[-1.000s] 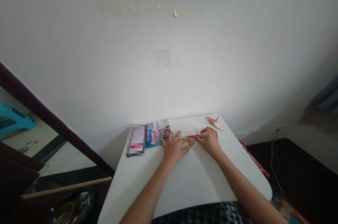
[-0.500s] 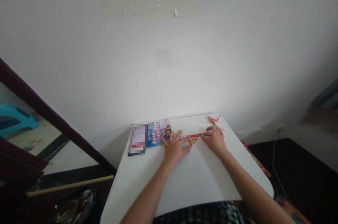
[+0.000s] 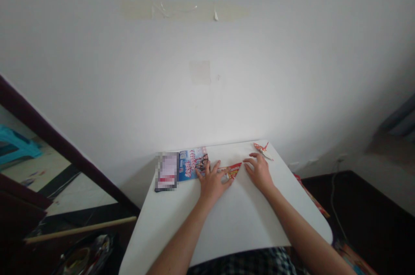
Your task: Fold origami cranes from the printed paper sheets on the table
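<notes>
At the far edge of the white tabletop (image 3: 207,227) lie a phone (image 3: 167,172) with blurred screen and a printed leaflet (image 3: 193,163). The left hand (image 3: 212,184) is flat and open, and its fingers touch the red folded paper triangle (image 3: 230,171). The right hand (image 3: 258,173) is open and apart, just beside the triangle's tip. Near the far right corner stands a paper crane (image 3: 263,150).

A white desk (image 3: 227,231) carries a blurred flat object (image 3: 167,171) and a blue leaflet (image 3: 193,164) side by side at its far edge. A folded red paper triangle (image 3: 231,171) lies just right of them, and a paper crane (image 3: 263,150) sits near the far right corner.
</notes>
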{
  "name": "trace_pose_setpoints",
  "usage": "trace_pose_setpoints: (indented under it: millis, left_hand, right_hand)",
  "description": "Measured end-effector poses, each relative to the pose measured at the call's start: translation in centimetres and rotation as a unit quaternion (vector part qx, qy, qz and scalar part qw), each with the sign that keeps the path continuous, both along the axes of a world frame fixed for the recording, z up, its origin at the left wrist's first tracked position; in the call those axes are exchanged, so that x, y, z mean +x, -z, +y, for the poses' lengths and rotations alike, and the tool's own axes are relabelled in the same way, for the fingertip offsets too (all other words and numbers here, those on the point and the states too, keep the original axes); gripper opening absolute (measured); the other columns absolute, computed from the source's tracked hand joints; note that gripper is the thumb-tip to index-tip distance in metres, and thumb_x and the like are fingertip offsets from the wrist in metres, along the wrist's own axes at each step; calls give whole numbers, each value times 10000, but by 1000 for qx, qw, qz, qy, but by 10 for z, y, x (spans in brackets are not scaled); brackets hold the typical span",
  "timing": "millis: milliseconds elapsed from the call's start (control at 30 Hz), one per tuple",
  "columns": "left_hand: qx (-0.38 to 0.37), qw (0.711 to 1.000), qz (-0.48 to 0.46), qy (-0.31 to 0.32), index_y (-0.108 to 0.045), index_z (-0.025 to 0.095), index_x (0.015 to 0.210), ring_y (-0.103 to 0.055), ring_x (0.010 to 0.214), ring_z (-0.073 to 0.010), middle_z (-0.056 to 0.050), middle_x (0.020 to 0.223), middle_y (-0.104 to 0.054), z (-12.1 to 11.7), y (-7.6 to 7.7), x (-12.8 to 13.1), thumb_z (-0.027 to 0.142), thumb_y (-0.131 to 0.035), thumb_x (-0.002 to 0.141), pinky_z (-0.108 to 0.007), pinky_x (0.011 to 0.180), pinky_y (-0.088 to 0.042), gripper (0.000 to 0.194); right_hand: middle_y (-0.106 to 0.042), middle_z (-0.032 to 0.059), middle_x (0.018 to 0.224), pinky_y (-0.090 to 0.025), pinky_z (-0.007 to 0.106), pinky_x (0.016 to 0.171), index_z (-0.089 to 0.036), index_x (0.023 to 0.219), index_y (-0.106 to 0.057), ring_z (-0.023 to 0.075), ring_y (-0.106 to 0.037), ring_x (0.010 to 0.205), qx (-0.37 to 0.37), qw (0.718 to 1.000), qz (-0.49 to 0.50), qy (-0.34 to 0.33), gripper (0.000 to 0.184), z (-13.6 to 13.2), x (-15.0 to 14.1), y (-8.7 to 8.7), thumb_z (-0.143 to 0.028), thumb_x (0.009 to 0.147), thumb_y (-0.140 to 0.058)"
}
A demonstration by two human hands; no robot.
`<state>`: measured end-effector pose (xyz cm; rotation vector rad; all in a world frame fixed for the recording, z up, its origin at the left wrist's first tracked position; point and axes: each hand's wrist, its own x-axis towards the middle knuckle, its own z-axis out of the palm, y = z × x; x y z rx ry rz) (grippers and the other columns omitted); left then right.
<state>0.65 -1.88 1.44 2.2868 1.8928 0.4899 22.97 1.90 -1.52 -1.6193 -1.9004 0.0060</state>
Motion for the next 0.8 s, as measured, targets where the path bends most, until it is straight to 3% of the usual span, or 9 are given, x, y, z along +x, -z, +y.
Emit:
trace_pose_setpoints:
  millis: [133, 400, 600, 800]
  left_hand:
    - [-9, 1000, 6, -10, -629, 523, 1288, -223, 1493, -412, 66, 1590, -434, 0, -2, 2, 635, -602, 845, -802, 1142, -21, 458]
    - [1, 1000, 12, -5, -614, 557, 1281, -253, 1484, -416, 84, 1573, -454, 1, -1, 0, 661, -585, 843, -830, 1115, -51, 451]
    - [-17, 1000, 8, -11, -623, 533, 1289, -234, 1492, -413, 76, 1585, -440, -1, -5, 1, 649, -584, 846, -801, 1141, -45, 460]
    - [-15, 1000, 5, -8, -611, 551, 1292, -230, 1493, -418, 84, 1583, -440, 0, -3, 0, 652, -581, 845, -820, 1126, -42, 460]
  right_hand:
    - [-566, 86, 1281, -396, 459, 1051, -282, 1021, -758, 257, -515, 1186, -2, 1000, -19, -14, 232, 3, -1, 0, -315, 952, -539]
    - [-610, 79, 1261, -248, 521, 1149, -272, 974, -756, 265, -494, 1221, -15, 997, -70, -8, 186, 3, -16, -13, -351, 948, -589]
    - [-631, 84, 1208, -318, 466, 1079, -259, 1009, -737, 270, -497, 1186, -31, 995, -87, 31, 168, -1, -23, -17, -322, 942, -596]
    - [-627, 75, 1206, -336, 426, 1058, -268, 1031, -732, 258, -504, 1152, -22, 997, -78, 22, 177, -5, -25, -16, -306, 951, -579]
